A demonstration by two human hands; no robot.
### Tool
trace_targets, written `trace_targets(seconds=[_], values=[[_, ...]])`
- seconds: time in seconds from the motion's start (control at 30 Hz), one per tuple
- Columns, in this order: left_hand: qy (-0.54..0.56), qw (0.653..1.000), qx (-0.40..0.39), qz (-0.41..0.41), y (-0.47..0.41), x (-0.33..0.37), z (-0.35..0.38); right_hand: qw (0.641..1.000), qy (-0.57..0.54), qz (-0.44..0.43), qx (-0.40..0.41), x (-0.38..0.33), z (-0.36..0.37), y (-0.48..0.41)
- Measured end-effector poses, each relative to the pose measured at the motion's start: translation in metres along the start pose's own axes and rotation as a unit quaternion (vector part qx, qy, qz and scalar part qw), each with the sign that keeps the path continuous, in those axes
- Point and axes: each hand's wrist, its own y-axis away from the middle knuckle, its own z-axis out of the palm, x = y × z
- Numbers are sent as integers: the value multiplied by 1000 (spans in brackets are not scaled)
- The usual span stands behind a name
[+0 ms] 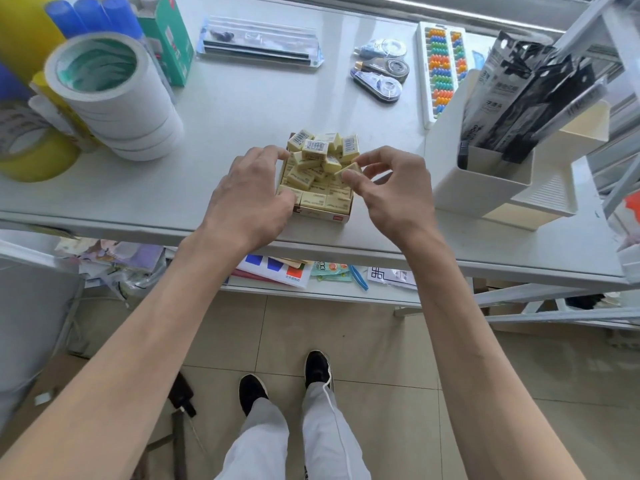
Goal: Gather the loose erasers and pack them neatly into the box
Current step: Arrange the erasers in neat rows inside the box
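Observation:
A small cardboard box (323, 215) stands near the front edge of the white table. Rows of pale yellow erasers (329, 197) lie flat inside it, and a loose heap of erasers (320, 148) is piled on top at the back. My left hand (249, 199) rests against the box's left side, fingers curled around its edge. My right hand (391, 188) is at the box's right side and pinches one eraser (348, 169) between thumb and fingers.
A stack of white tape rolls (114, 98) and yellow tape (34, 157) stand at the left. A white organizer with black pen packs (491, 157) stands at the right. Correction tapes (381, 76), an abacus (441, 69) and a ruler pack (259, 41) lie at the back.

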Motion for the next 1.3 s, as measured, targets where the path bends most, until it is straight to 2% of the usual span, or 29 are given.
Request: trace_targets(seconds=[0.27, 0.47, 0.67, 0.8, 1.0, 1.3], values=[[2, 1000, 0, -5, -1, 0, 1, 995, -78, 14, -63, 0, -8, 5], [0, 1000, 3, -5, 0, -1, -2, 991, -120, 13, -65, 4, -13, 7], [2, 1000, 2, -7, 0, 0, 0, 993, -106, 18, -49, 6, -13, 5], [1, 1000, 3, -6, 0, 1, 1, 997, -58, 3, -48, 6, -10, 0], [0, 1000, 4, -4, 1, 0, 0, 997, -16, -8, -78, 7, -9, -2], [2, 1000, 6, -8, 0, 0, -2, 998, -14, -22, -58, 1, -5, -6]])
